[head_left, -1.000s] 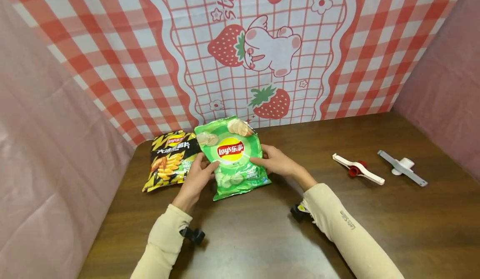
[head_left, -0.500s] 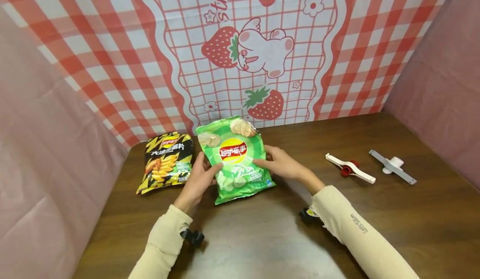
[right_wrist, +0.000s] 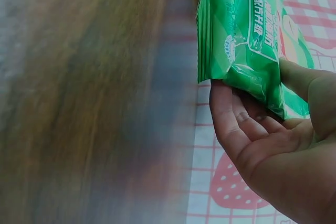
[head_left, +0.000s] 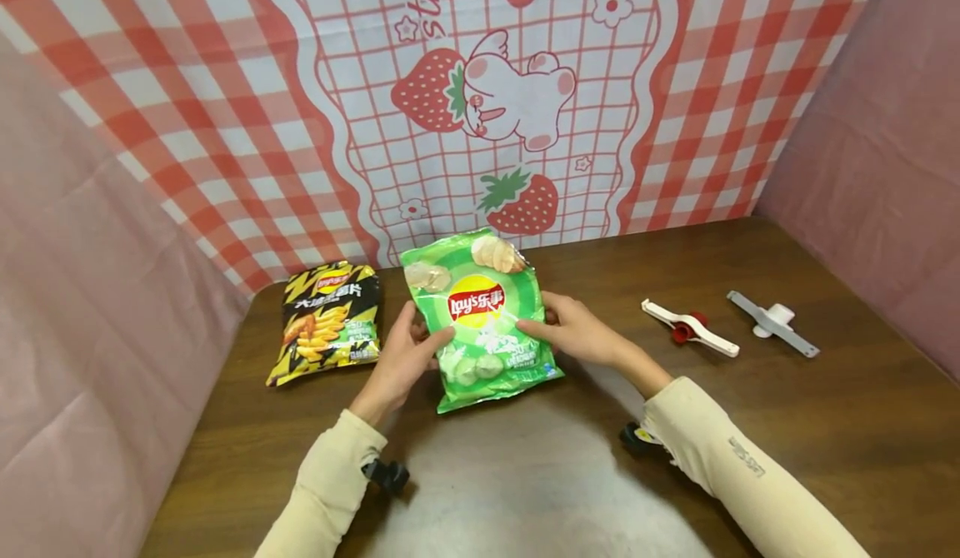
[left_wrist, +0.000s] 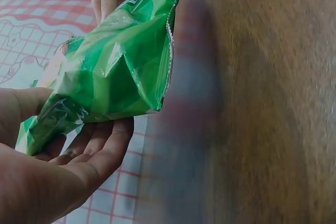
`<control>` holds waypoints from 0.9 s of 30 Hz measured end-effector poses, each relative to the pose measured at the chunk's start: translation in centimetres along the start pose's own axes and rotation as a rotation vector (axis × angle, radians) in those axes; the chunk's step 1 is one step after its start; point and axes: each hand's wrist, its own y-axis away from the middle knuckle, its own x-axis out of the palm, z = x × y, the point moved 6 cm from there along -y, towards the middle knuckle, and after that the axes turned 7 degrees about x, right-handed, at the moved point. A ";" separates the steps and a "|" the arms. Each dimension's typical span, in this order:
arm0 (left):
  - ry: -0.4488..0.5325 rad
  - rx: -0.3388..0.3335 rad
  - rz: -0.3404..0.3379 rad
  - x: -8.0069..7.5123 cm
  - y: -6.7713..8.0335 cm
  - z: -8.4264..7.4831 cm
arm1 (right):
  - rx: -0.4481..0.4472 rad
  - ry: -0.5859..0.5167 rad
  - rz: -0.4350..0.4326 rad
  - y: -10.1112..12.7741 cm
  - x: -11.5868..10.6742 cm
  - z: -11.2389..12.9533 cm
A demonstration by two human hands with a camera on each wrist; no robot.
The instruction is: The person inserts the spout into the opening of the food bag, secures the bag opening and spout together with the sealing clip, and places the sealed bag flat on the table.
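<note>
A green Lay's chip bag (head_left: 480,321) stands tilted on the wooden table (head_left: 525,475), held from both sides. My left hand (head_left: 405,354) grips its left edge, thumb on the front and fingers behind. My right hand (head_left: 570,329) grips the right edge the same way. In the left wrist view the green bag (left_wrist: 110,72) rests between thumb and fingers of my left hand (left_wrist: 68,156). In the right wrist view the bag (right_wrist: 241,40) lies against the fingers (right_wrist: 236,124) of my right hand (right_wrist: 268,145).
A black and yellow chip bag (head_left: 326,321) lies flat to the left. A white clip with a red part (head_left: 688,329) and a grey clip with a white knob (head_left: 772,323) lie at the right. Checked strawberry cloth (head_left: 480,100) and pink walls enclose the table.
Both hands keep hold of the green bag, which has shifted slightly to the right, away from the black and yellow bag.
</note>
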 end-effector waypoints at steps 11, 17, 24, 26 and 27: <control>0.086 0.072 0.088 1.7 1.0 -1.5 | -0.012 0.021 -0.004 2.3 -0.8 0.1; 0.017 0.100 0.132 3.0 1.4 -2.1 | -0.001 -0.002 0.016 4.1 -1.6 -0.1; 0.014 0.100 0.167 3.9 1.9 -2.0 | 0.002 0.048 0.033 5.5 -2.2 0.0; 0.005 0.103 0.178 4.1 2.0 -2.1 | -0.002 0.059 0.049 5.7 -2.5 0.1; -0.001 0.109 0.186 4.2 2.0 -2.2 | -0.004 0.068 0.056 5.9 -2.7 0.1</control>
